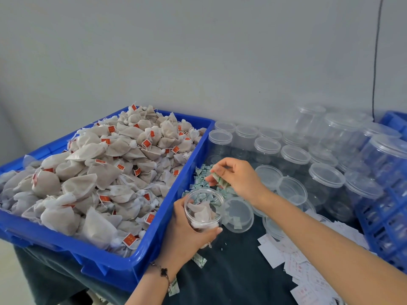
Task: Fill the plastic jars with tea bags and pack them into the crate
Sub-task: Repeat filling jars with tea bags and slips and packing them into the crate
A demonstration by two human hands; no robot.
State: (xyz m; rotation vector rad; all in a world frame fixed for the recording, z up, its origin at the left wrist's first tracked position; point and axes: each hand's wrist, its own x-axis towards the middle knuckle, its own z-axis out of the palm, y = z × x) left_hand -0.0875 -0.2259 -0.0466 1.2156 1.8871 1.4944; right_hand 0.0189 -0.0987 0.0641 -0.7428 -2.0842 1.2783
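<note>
My left hand [187, 234] is wrapped round an open plastic jar [203, 209], fingers curled about its clear wall, holding it just off the dark cloth [231, 271] near the middle of the table. A few tea bags [201, 213] lie inside it. My right hand [236, 176] hangs just beyond the jar, thumb and fingers pinching a small green-and-white packet [220, 180] above a scatter of the same packets [203, 180].

Hard on the left, the rim of a blue bin [176, 188] crowds my left wrist; it is heaped with tea bags carrying red tags [99, 170]. To the right of the jar, loose clear lids [239, 214] lie on the cloth, one touching the next. Behind them, empty capped jars [295, 155] stand packed together to the far wall. A blue slatted crate [387, 230] stands at the right edge, cut off by the frame, with jars blurred behind its bars. White paper labels [308, 267] are strewn under my right forearm, which hides some of them.

The print on the packets and labels is too small to read. One more packet [199, 259] peeks out by my left wrist, and another [174, 287] below my bracelet [164, 272].
</note>
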